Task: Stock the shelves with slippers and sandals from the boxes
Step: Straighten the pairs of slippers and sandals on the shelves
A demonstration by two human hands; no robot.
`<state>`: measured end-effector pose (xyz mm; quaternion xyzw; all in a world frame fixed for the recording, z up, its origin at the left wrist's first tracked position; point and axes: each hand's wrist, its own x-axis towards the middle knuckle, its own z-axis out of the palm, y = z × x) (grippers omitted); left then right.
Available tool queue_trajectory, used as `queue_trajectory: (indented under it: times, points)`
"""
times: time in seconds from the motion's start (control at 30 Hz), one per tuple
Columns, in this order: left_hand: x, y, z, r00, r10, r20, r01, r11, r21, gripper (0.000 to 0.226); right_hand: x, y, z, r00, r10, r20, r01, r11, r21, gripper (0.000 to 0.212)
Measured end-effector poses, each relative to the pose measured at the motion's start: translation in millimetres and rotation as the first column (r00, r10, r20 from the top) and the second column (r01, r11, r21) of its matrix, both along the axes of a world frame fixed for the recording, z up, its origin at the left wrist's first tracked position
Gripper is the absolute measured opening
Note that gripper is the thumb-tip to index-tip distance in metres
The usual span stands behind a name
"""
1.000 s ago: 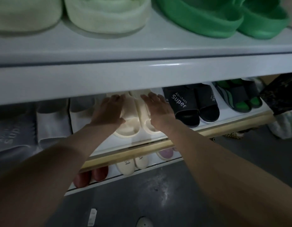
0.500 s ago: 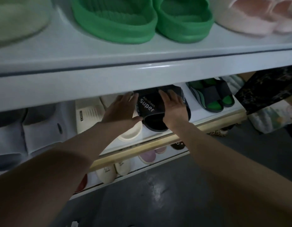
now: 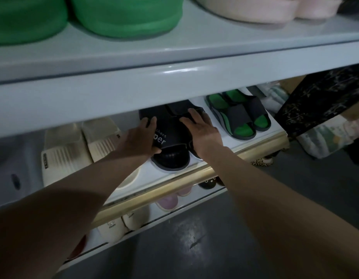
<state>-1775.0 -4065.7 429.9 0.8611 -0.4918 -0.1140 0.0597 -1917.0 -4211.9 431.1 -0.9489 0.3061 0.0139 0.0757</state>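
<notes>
A pair of black slippers with white lettering lies on the middle shelf, toes toward me. My left hand grips the left side of the left black slipper. My right hand lies over the right black slipper, fingers pressed on its strap. Cream slippers sit to the left, partly behind my left forearm. Black and green sandals stand to the right on the same shelf.
The upper shelf juts out just above my hands and carries green slippers and pink slippers. The lowest shelf holds lilac slippers and cream slippers. A dark patterned cloth and bagged goods lie at right.
Both hands left the cream slippers, moved right and took hold of the black pair. My view swung right, so the cream pair now lies at left.
</notes>
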Motion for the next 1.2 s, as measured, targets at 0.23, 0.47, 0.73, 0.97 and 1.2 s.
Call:
queue_trajectory:
  times: [0.23, 0.47, 0.73, 0.97, 1.2]
  points:
    - [-11.5, -21.9, -3.8, 1.0, 0.012, -0.012, -0.013, 0.999, -0.031, 0.101, -6.4, -23.6, 2.6, 1.0, 0.004, 0.025, -0.006, 0.998, 0.056, 0.065]
    - [-14.0, -8.3, 2.0, 0.998, -0.039, 0.044, 0.041, 0.998, -0.049, 0.102, -4.9, -15.3, 3.8, 0.999, -0.028, 0.024, 0.026, 0.998, 0.05, 0.076]
    - [18.2, 83.6, 24.0, 0.965, 0.029, 0.259, 0.004, 0.992, -0.125, 0.099, 42.2, 70.9, 8.6, 0.909, 0.177, 0.377, -0.191, 0.982, 0.0, 0.06]
    - [47.6, 168.1, 11.0, 0.965, 0.191, 0.179, -0.207, 0.976, 0.071, 0.111, 81.4, 132.1, 10.8, 0.924, 0.372, 0.092, -0.383, 0.891, 0.243, 0.103]
    - [57.4, 167.5, 8.4, 0.974, 0.222, 0.047, -0.22, 0.974, -0.049, 0.094, 85.6, 137.6, 11.0, 0.943, 0.321, 0.086, -0.332, 0.92, 0.209, 0.088]
